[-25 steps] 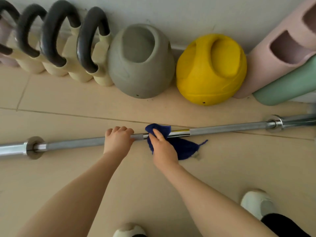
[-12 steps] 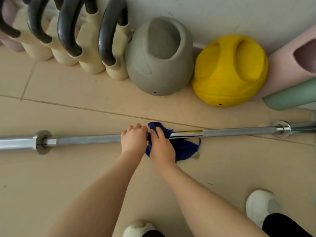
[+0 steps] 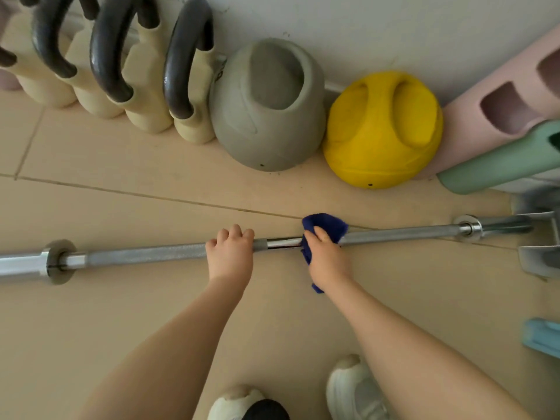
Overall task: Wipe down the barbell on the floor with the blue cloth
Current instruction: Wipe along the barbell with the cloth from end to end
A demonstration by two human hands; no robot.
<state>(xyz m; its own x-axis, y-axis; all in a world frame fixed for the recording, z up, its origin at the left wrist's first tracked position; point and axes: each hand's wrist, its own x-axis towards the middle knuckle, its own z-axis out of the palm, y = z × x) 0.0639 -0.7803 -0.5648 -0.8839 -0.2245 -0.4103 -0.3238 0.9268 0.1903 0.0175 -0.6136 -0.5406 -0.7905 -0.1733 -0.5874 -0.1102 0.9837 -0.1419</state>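
The right hand (image 3: 328, 259) has its grip clenched around the blue cloth (image 3: 325, 227), which is wrapped over the barbell (image 3: 145, 254) near the middle of the shaft; a tail of cloth hangs out below the wrist. The left hand (image 3: 231, 254) grasps the bare shaft just beside it, fingers curled over the top, with a short polished stretch of bar showing between the two hands.

The barbell lies on the tiled floor (image 3: 151, 313), running from the left edge of the view to the right, tilted slightly upward to the right. Its left collar (image 3: 59, 261) and right collar (image 3: 468, 228) are both well apart from the hands, leaving long open runs of shaft on either side. The right sleeve end meets a metal frame (image 3: 539, 237) at the picture's edge.

Beyond the bar, a strip of bare floor separates it from a grey kettlebell (image 3: 266, 116), a yellow kettlebell (image 3: 381, 131) and cream kettlebells with black handles (image 3: 145, 86) lined along the wall. Two white shoes (image 3: 351, 389) stand on the near side.
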